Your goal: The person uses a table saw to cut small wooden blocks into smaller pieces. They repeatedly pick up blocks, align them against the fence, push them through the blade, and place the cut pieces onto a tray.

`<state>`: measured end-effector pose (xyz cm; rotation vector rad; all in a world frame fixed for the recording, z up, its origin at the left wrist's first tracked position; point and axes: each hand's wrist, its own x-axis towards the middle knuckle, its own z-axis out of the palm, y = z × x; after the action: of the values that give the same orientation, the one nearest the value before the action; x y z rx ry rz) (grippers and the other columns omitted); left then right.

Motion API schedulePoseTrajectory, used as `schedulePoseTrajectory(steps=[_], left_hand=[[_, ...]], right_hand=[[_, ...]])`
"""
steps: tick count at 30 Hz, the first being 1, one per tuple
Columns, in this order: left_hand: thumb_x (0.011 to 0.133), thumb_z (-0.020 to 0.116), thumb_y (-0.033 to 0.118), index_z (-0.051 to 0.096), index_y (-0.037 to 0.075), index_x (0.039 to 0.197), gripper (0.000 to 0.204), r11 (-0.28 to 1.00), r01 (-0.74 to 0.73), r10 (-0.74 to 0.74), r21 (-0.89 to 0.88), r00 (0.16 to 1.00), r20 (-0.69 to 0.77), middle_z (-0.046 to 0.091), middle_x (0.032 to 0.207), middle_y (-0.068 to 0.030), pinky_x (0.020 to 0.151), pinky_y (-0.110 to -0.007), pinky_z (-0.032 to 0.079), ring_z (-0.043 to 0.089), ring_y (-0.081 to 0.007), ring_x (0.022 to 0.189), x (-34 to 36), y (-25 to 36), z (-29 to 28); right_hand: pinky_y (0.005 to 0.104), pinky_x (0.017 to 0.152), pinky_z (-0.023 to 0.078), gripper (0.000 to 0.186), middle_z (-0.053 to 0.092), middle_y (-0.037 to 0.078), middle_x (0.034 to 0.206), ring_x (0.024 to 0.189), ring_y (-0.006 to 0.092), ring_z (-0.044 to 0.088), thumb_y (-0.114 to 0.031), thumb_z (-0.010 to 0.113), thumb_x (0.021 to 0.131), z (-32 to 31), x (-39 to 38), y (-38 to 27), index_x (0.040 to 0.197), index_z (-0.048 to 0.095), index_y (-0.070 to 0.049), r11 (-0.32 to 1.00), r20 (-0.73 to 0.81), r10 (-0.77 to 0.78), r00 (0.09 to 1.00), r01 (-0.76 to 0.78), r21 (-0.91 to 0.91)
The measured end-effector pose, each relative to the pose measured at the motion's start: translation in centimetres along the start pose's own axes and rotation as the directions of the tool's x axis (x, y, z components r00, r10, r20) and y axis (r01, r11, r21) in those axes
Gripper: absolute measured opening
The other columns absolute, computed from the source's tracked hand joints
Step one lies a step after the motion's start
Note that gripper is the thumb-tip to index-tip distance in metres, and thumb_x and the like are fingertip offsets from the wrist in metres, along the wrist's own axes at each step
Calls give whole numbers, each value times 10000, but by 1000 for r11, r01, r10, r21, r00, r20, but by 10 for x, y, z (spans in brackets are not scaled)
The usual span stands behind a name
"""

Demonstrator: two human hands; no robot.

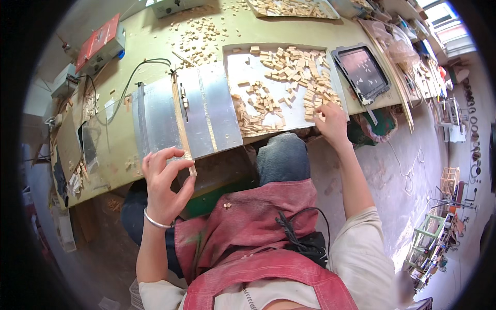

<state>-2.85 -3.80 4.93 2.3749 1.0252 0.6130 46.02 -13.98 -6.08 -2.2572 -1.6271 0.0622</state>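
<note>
Between the thumb and fingertips of my left hand (168,178), a small wooden block (192,169) is pinched at the front edge of a metal plate (214,139). A wooden strip (181,129) runs along this plate up to the same edge. My right hand (333,124) is at the near right corner of a white tray (253,67), its fingers closed among the wooden blocks there. Whatever lies between those fingertips is too small to make out. Many loose wooden blocks (292,64) lie in the tray, mostly toward its right side and near left corner.
Right of the tray lies a black rectangular tray (361,72) with pale scraps. More small blocks (199,36) are scattered across the far tabletop, near another filled tray (294,8). A red-lidded metal box (101,44) stands at the far left, and a dark cable (129,82) crosses the table.
</note>
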Motion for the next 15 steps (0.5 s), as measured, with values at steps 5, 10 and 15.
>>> schedulePoseTrajectory(steps=[5, 10, 15], left_hand=[[810, 791, 5, 745, 61, 1115, 313, 999, 35, -33, 20, 998, -61, 696, 1276, -108, 1216, -495, 351, 631, -314, 1239, -18, 6, -2], [816, 782, -7, 743, 64, 1112, 307, 998, 48, -45, 32, 997, -70, 700, 1276, -108, 1229, -502, 338, 635, -311, 1237, -23, 10, -2], [819, 787, -5, 750, 77, 1107, 301, 998, 45, -42, 43, 997, -69, 700, 1264, -94, 1238, -511, 319, 640, -297, 1245, -22, 11, 2]], right_hand=[[490, 987, 495, 199, 687, 115, 1041, 1120, 339, 658, -225, 847, 837, 4, 12, -8, 980, 817, -90, 990, 123, 31, 992, -13, -139], [483, 997, 498, 202, 685, 120, 1038, 1121, 344, 658, -229, 860, 830, 11, 12, 0, 976, 818, -96, 991, 164, 36, 986, -14, -134], [487, 904, 499, 185, 663, 111, 941, 1015, 336, 666, -246, 866, 831, 16, 11, 5, 901, 798, -89, 995, 101, 16, 995, -6, -104]])
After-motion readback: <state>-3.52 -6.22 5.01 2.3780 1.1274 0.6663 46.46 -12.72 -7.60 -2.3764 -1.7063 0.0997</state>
